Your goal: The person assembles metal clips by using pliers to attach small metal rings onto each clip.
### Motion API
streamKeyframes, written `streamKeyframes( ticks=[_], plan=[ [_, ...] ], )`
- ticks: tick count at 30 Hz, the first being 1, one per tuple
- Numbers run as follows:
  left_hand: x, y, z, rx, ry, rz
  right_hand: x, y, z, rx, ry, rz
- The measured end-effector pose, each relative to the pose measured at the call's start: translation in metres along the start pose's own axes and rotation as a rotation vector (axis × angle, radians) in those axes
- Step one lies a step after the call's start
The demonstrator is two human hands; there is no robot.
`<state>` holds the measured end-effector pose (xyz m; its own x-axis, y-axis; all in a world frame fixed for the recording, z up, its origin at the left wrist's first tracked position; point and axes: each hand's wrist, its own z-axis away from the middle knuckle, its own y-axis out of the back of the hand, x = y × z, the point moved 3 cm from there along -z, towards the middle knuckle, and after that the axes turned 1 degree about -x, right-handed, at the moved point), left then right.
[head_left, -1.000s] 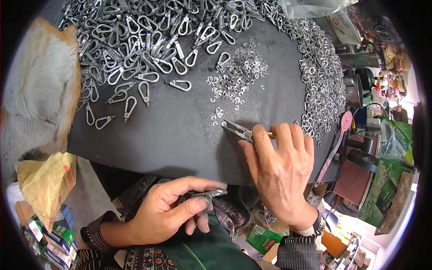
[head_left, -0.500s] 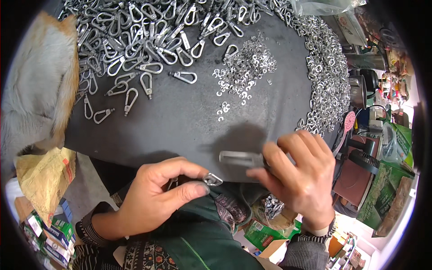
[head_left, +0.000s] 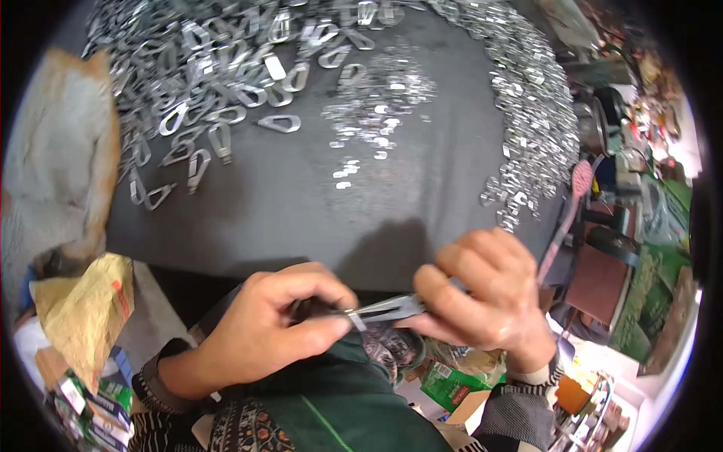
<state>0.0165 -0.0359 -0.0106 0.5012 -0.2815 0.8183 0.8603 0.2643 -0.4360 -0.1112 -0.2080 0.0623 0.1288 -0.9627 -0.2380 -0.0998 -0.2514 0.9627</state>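
Observation:
My left hand pinches a small silver metal link between thumb and forefinger, just past the table's near edge. Whatever lies deeper behind its fingers is in shadow. Closed round the handles of a pair of pliers is my right hand; the narrow jaws point left, and their tips meet the link. Blur hides whether the jaws grip it. Beyond the hands, a scatter of small open metal rings lies on the dark table.
Silver snap hooks are heaped at the far left, and a long pile of small metal links lines the right side. A white-and-orange furry animal lies at the left edge. A pink brush-like tool stands at right.
The pliers have moved left and down, so their tips now reach the link at my left fingertips. The view has shifted, and the piles look smeared.

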Motion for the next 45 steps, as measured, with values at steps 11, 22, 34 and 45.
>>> streamKeyframes(
  ticks=[11,22,34,45],
  plan=[
    [-0.077,-0.004,0.022,0.155,0.340,0.161,0.017,-0.013,0.055,0.093,-0.426,0.062],
    [-0.044,-0.028,0.006,0.009,0.160,0.058,0.050,-0.034,0.055,0.248,-0.698,-0.390],
    [-0.015,-0.021,-0.001,0.069,-0.101,-0.109,-0.010,-0.053,0.029,-0.137,-0.889,-1.476],
    [-0.009,-0.005,0.007,0.235,-0.210,-0.203,0.012,-0.015,-0.023,-0.025,-0.311,-0.098]
  ],
)
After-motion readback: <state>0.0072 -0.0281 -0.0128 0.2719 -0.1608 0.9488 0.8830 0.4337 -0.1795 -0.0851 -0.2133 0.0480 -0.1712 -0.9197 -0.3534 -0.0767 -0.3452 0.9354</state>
